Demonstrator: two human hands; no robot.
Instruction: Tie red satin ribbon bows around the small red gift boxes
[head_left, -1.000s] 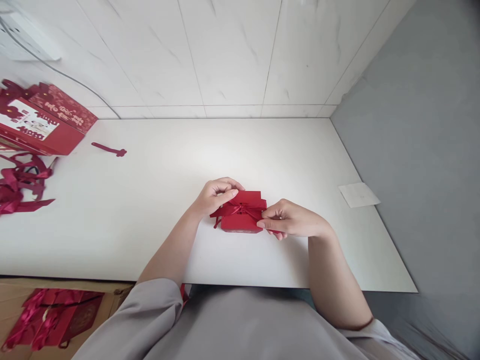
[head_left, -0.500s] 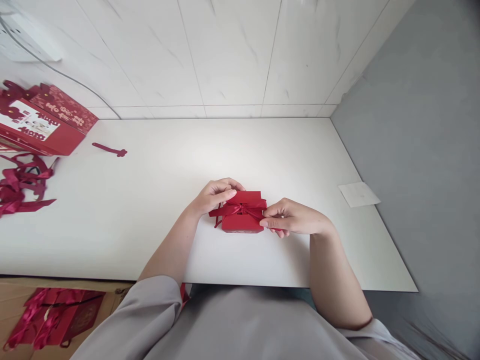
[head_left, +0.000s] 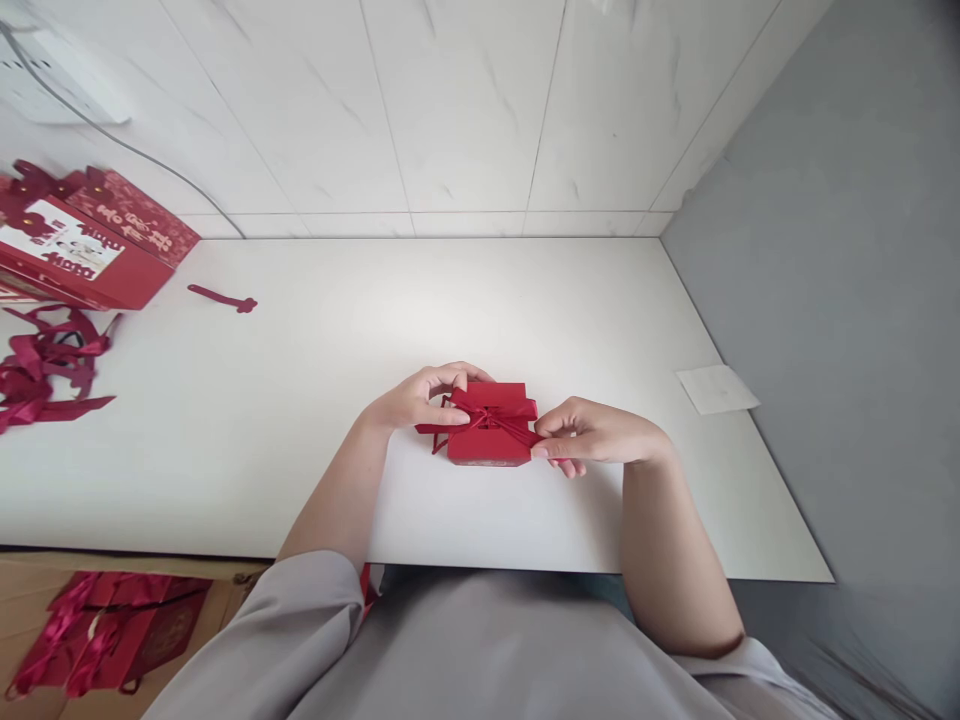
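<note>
A small red gift box [head_left: 489,448] sits on the white table near its front edge. Across its top runs a red ribbon [head_left: 491,418], knotted in a bow at the middle. My left hand [head_left: 427,397] is at the box's left side, its thumb pressing the left part of the ribbon and its fingers partly hidden behind the box. On the right, my right hand [head_left: 589,432] pinches the ribbon's right part between thumb and fingers, just off the box's side. A thin red cord loop hangs at the box's left end.
Red printed boxes [head_left: 142,270] stand at the back left, with a heap of red ribbons [head_left: 56,365] before them. A flower-ended red strip [head_left: 223,298] lies nearby. White paper [head_left: 718,389] is at the right edge. A cardboard box [head_left: 22,610] below holds a ribboned red box.
My left thumb has moved down from the box's top edge onto the ribbon beside the knot. My right hand has drawn slightly to the right, and the ribbon's right part looks tauter.
</note>
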